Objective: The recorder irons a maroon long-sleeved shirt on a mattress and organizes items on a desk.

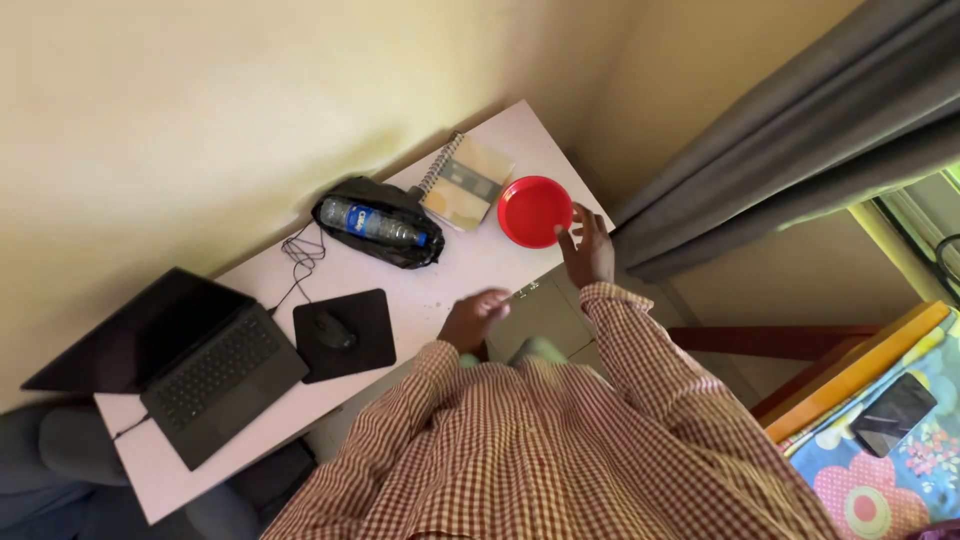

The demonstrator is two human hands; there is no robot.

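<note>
My right hand (588, 250) touched the round red plastic plate (533, 211) at the white surface's (470, 270) far end — grip apart, unclosed. Left hand (474, 318) rested curled, empty. Next, I judged: close fingers over the rim.

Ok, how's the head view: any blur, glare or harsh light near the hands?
Head view: left hand is motion-blurred at the desk edge; right hand on the red plate is sharper; blown-out brightness at the window; wide-angle tilt throughout.

Red round plate (532, 210) — flat near the table's far end; shallow, empty.
</note>
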